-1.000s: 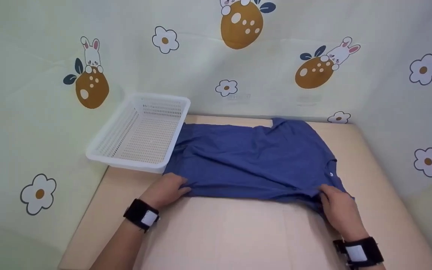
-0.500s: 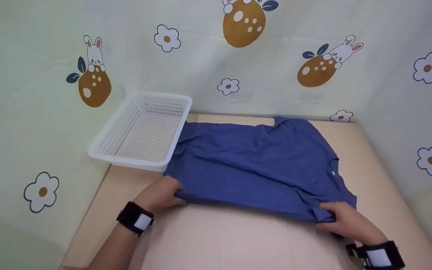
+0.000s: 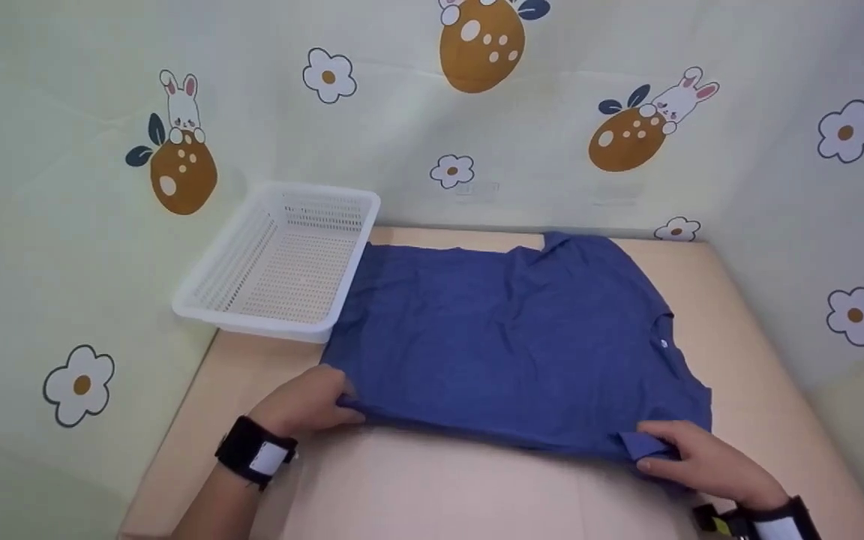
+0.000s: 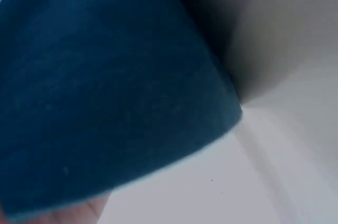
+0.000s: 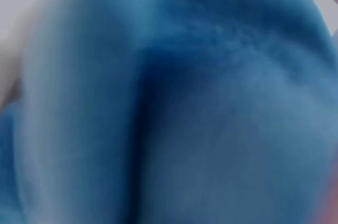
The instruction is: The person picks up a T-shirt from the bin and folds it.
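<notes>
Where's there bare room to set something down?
Bare table lies before the blue shirt, between the wristbands, and right of its collar. Crowded: back left, where the white basket borders the shirt, and the near edge, held by left hand and right hand.

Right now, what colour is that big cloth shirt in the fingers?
The cloth shirt is deep blue; the head view shows it best.

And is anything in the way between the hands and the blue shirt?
No, nothing I can see. The left hand and right hand both already pinch the blue shirt along its near edge. The white basket sits by the shirt's left end, not between them.
</notes>
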{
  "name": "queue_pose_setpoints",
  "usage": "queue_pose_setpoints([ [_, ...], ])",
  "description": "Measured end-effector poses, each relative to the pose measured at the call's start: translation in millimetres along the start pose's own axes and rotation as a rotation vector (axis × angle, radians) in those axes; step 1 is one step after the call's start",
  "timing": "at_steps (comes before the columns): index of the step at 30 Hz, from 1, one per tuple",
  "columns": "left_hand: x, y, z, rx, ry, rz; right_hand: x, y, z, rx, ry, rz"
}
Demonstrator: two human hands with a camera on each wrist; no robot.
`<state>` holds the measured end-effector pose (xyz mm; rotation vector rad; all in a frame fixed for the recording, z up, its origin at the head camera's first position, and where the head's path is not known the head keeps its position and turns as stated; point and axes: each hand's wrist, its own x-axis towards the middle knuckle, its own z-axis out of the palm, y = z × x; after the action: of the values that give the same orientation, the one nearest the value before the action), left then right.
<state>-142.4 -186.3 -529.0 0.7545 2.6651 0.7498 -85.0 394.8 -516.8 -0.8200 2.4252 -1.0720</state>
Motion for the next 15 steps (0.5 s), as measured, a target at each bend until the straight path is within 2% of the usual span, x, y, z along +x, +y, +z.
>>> queue_pose_setpoints([
  [2,-0.8,0.5,-1.6,0.011,0.041,0.029,-3.1,-1,0,-0.027,0.115,0.037],
  [5,-1.9,1.7,-1.7,-0.006,0.084,0.034,-6.9,-1,1,0.01,0.218,0.117],
  [7,-4.0,3.3,-0.7,-0.017,0.086,0.014,-8.6,1,3,0.02,0.239,0.14],
  [11,-10.2,8.6,1.6,-0.008,0.075,-0.025,-12.1,8,11,0.006,0.24,0.115],
  [15,-15.7,13.5,3.2,0.02,0.076,0.003,-19.3,14,18,-0.047,0.249,0.054],
])
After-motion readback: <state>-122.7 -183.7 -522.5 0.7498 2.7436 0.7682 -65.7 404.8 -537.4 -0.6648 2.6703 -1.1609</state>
